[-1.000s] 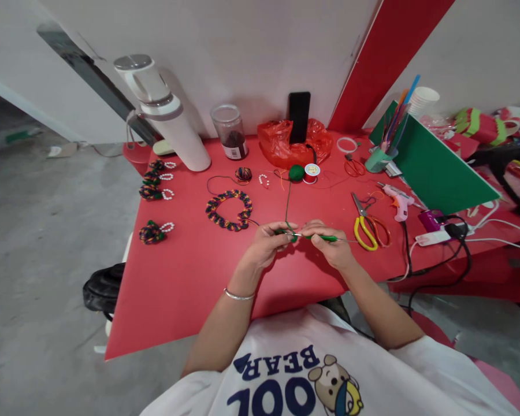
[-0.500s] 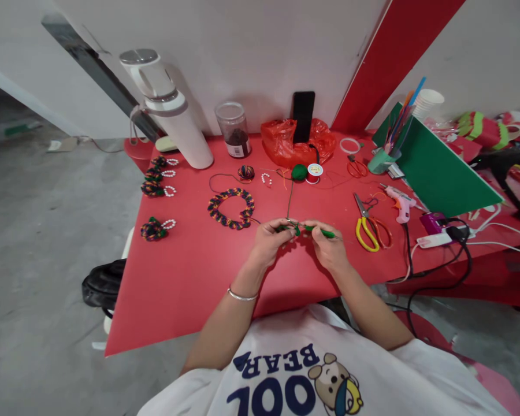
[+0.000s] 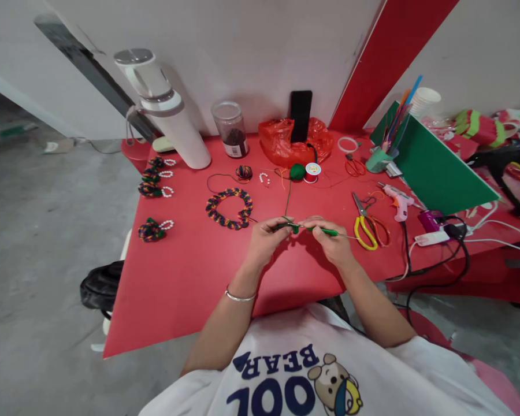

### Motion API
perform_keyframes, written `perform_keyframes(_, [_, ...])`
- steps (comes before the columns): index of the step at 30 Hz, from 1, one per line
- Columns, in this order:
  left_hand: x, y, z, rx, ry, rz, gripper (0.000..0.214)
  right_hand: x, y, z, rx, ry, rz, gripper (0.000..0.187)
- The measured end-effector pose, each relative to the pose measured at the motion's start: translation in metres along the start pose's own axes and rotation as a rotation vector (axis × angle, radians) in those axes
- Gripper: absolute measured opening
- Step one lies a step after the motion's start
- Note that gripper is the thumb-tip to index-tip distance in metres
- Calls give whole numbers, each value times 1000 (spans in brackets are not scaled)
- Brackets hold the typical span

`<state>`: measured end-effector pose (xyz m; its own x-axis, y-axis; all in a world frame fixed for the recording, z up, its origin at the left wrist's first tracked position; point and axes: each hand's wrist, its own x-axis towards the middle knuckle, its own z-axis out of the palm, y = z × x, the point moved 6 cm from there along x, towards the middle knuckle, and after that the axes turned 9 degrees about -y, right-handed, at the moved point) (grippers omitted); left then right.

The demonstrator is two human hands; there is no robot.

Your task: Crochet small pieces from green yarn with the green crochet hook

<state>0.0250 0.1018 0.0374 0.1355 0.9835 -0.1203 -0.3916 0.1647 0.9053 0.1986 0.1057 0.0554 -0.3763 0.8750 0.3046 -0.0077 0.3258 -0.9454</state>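
Note:
My left hand (image 3: 265,238) pinches a small piece of green crochet work (image 3: 295,229), mostly covered by the fingers. My right hand (image 3: 330,240) grips a crochet hook (image 3: 328,231) with a green handle, and its metal tip meets the green piece between both hands. A strand of green yarn (image 3: 288,199) runs from the left fingers up to a green yarn ball (image 3: 297,171). Left of my hands lies a multicoloured crocheted ring (image 3: 229,208) with a small multicoloured yarn ball (image 3: 244,172) above it.
Several yarn bundles with bead loops (image 3: 151,230) line the table's left side. Scissors (image 3: 364,225), a pink glue gun (image 3: 399,201) and cables lie at right. A white flask (image 3: 179,130), a jar (image 3: 231,130), a red bag (image 3: 277,141) and a phone (image 3: 301,115) stand at the back.
The crochet hook has turned slightly, and its thin back end now shows past my right hand. Both hands stay close together on the green piece. The whole view has shifted a little.

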Motion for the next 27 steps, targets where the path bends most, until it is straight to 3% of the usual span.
perform_keyframes(16, [2,-2,-6,6,77,41,21,-3,-13,7,-230,21,-84,16])
perform_keyframes(27, [3,-5,-5,-2,54,33,23,-5,-15,6,-288,44,-94,16])
